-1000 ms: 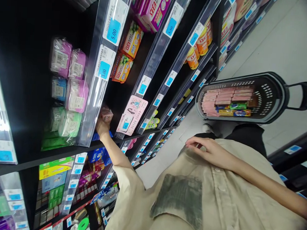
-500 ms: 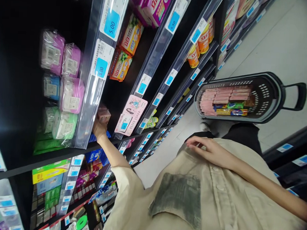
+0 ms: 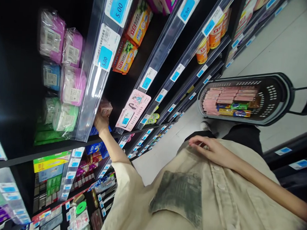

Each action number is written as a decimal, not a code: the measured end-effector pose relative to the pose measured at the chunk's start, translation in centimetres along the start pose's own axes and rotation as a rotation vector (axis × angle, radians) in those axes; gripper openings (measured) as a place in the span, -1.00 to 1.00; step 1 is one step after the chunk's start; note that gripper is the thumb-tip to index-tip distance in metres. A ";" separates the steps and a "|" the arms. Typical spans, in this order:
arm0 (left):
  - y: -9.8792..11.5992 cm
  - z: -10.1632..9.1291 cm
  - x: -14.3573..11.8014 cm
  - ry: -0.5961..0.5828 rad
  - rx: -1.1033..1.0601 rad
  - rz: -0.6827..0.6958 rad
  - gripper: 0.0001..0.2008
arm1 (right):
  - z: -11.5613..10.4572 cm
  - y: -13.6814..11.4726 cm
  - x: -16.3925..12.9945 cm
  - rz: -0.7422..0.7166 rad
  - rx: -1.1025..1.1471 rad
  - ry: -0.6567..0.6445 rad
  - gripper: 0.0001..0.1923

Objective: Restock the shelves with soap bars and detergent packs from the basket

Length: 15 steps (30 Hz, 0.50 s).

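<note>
My left hand (image 3: 101, 122) reaches into a dark shelf, its fingers closed around a small pink box (image 3: 106, 109). Part of those fingers is hidden behind the box and the shelf's shadow. A pink sign (image 3: 133, 110) with a price tag hangs on the shelf edge just right of the box. In front of my shirt, my right hand (image 3: 209, 149) is held loosely with its fingers stretched and a little curved, nothing in it. Beyond it, a black shopping basket (image 3: 269, 107) holds stacked pink packs (image 3: 217, 101) and a few colourful packs (image 3: 233, 109).
Plastic-wrapped purple and green packs (image 3: 72, 85) sit on the shelf to the left. Orange soap packs (image 3: 139, 23) lie farther up. Clear price rails (image 3: 88, 104) edge the shelves. Another shelf (image 3: 295, 158) stands at the right, with pale floor (image 3: 273, 42) between.
The camera view has shifted slightly, so the shelf goods sit a little higher and the basket farther right. My left hand stays at the pink box; my right hand has barely moved.
</note>
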<state>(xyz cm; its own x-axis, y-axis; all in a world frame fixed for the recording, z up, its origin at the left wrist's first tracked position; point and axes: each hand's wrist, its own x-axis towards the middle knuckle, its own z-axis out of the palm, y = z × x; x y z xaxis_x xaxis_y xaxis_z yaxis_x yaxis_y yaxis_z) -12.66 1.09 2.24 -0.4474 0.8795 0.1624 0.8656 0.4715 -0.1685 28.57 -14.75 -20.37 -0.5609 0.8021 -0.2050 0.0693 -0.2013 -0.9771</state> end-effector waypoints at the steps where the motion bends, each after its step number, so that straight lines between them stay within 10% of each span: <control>1: 0.0 0.0 -0.1 -0.003 0.005 -0.008 -0.22 | 0.0 0.1 -0.1 0.006 0.002 0.007 -0.54; 12: 0.6 -0.9 -1.3 -0.093 -0.035 -0.036 -0.07 | -0.8 1.8 -0.8 0.028 0.051 0.081 -0.61; 15: 2.2 -0.6 -3.7 0.092 -0.153 0.067 -0.08 | -1.3 2.2 -1.0 0.040 0.048 0.141 -0.66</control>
<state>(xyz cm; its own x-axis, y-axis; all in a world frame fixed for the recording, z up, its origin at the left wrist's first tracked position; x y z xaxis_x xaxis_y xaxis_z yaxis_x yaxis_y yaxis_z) -8.97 -1.16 1.87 -0.3716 0.8953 0.2455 0.9198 0.3909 -0.0336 30.36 -15.24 -22.40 -0.4364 0.8634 -0.2533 0.0478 -0.2588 -0.9647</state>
